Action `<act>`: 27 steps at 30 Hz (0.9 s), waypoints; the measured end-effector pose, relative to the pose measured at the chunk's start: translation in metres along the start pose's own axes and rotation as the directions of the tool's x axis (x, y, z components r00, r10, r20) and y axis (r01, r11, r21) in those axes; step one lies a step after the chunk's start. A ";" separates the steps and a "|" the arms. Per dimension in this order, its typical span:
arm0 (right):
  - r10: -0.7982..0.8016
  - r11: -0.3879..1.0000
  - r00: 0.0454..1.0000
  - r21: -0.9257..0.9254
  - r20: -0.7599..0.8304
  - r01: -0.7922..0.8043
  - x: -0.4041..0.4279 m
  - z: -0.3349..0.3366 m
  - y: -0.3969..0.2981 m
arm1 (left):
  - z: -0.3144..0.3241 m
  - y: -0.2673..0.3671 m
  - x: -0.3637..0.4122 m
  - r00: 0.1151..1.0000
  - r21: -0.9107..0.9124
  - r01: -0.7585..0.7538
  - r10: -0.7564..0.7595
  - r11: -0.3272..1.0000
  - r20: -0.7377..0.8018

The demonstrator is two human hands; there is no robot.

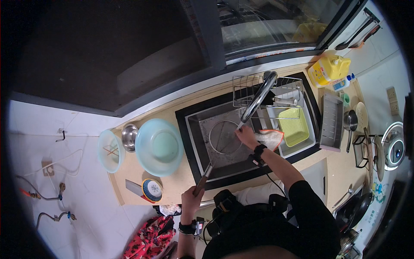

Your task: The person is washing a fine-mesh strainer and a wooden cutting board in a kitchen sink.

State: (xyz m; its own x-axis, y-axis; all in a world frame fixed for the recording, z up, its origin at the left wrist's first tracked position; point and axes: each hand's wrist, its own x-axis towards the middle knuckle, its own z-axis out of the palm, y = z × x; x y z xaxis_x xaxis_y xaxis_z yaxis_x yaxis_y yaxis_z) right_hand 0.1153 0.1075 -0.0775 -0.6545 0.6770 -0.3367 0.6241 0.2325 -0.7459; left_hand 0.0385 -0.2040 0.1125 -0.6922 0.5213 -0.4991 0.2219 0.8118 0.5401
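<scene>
My left hand [191, 198] grips the brown handle [201, 185] of a round wire-rimmed strainer [223, 153]. Its ring lies over the basin of the dark sink [201, 129]. My right hand [247, 137] is at the strainer's right edge, directly below the tip of the chrome faucet [258, 98]. Its fingers are bent, and whether they hold the rim or the spout tip is hidden. Beside that wrist, a pale cloth with an orange edge [271, 138] lies over the sink divider.
Left of the sink stand a pale blue basin [142, 145], a steel bowl [129, 138] and a cleaver [133, 187] under a patterned bowl [152, 190]. A wire rack [237, 92] spans the sink's back. A yellow-green basket [293, 126] sits at right, near a yellow jug [326, 71].
</scene>
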 end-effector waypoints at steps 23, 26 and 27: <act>-0.175 0.983 0.984 0.057 -0.032 0.177 -0.008 -0.013 0.022 | 0.013 -0.006 0.023 0.996 -0.043 0.021 -0.017 0.999 0.092; -0.289 0.947 0.933 -0.208 -0.214 0.246 -0.004 -0.025 0.012 | 0.018 -0.007 0.021 0.995 -0.047 0.047 -0.043 0.998 0.085; -0.386 0.920 0.857 -0.206 -0.341 0.333 -0.011 -0.039 -0.018 | 0.017 -0.010 0.018 0.996 -0.051 0.062 -0.059 0.997 0.074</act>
State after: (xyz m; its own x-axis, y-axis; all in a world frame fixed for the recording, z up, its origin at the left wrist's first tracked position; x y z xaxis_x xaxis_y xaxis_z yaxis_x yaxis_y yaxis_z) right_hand 0.1280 0.1229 -0.0375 -0.6561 0.7289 0.1956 0.4446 0.5827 -0.6803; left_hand 0.0350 -0.1986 0.0866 -0.6513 0.4909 -0.5786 0.1434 0.8284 0.5415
